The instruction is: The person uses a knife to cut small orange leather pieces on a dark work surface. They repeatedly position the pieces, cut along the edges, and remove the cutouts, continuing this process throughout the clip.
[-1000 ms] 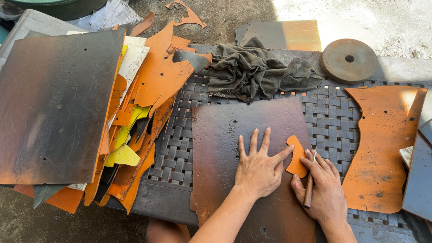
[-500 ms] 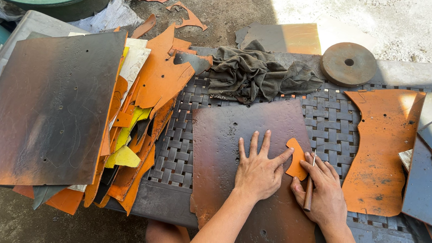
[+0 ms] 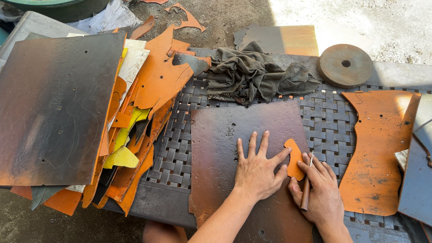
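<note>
1. Brown leather sheet point(image 3: 244, 155) lies flat on the woven desk point(image 3: 330, 121); I see only the head view. My left hand point(image 3: 258, 169) presses it, fingers point(image 3: 251, 145) spread.
2. Orange template point(image 3: 294, 158) sits on the sheet's right part, its left edge touching my left forefinger, its lower edge beside my right hand point(image 3: 319, 190), which pinches a thin tool point(image 3: 306, 189).
3. I judge the template could slide if pressure eases, spoiling the line; the tip runs close to my left forefinger.

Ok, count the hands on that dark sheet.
2. The left hand lies flat, fingers spread, on the dark sheet; the right hand, beside it, grips a thin tool against a small orange template. None seem hidden.
</note>
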